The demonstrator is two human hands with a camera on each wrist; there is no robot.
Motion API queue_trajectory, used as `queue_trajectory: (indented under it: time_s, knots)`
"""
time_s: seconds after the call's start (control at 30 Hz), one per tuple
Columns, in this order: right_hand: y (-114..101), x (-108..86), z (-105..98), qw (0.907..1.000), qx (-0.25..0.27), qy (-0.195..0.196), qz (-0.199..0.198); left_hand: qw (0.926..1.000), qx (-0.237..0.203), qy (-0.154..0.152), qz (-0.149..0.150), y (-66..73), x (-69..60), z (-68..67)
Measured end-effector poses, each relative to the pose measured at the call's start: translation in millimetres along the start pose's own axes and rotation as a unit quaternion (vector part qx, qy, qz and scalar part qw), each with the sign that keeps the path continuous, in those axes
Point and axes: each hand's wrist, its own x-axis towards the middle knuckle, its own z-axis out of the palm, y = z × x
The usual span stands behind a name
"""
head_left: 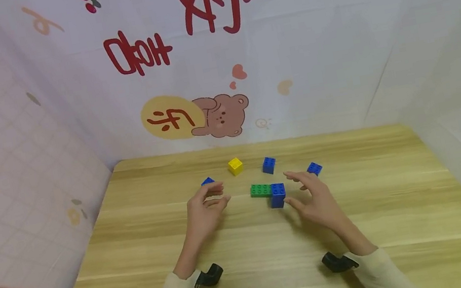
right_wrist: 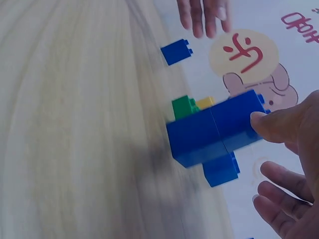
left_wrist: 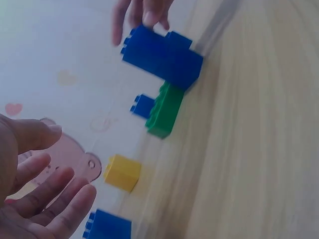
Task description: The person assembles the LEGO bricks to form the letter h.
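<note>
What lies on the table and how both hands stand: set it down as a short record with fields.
Left hand: fingers loosely curved, holding nothing
Right hand: fingers apart, thumb at the right side of the blue stack; contact unclear
Stack make-up: two blue bricks, one on the other
Beside the stack: green brick on its left; whether joined, unclear
Separate bricks: yellow brick; left blue brick, partly hidden; middle blue brick; right blue brick, partly hidden
Surface: wood-patterned table

blue stack (head_left: 278, 197), green brick (head_left: 260, 190), yellow brick (head_left: 235, 166) near the far edge of a wood-grained table (head_left: 261, 267), white backdrop (head_left: 319, 15) with red characters (head_left: 208, 9)
</note>
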Motion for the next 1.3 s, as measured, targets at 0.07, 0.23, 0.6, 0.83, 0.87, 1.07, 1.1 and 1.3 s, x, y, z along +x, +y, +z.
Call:
queue_trajectory:
  time_s: [0.07,0.23,0.6,0.83,0.87,1.07,1.1,1.3]
  knots:
    - [3,-1.7,-3,0.9999,-0.008,0.009,-0.003,1.0,0.001,0.003,-0.005,-1.8,0.1,-4.9]
    - [11,-3.8,-10,0.9994,-0.021,0.026,0.003,0.9998,0.004,0.015,-0.009,-7.2,1.8,-15.0]
    - [27,-0.3,-26,0.9969,-0.023,0.065,0.038,0.9964,0.053,0.06,-0.027,-19.5,7.0,-26.6]
    - [41,0.8,-32,0.9919,-0.011,0.111,0.062,0.9936,0.071,0.072,-0.05,-31.0,9.7,-32.1]
    - [44,1.1,-32,0.9908,-0.008,0.117,0.067,0.9936,0.069,0.071,-0.054,-32.9,10.2,-32.4]
    - [57,0.9,-37,0.9875,0.008,0.108,0.114,0.9939,0.055,0.063,-0.071,-40.6,12.7,-33.1]
    - [59,0.7,-38,0.987,0.013,0.102,0.123,0.9941,0.053,0.062,-0.073,-41.6,13.4,-33.0]
    - [71,0.9,-41,0.9801,0.046,0.065,0.182,0.9941,0.046,0.051,-0.084,-45.5,18.5,-29.5]
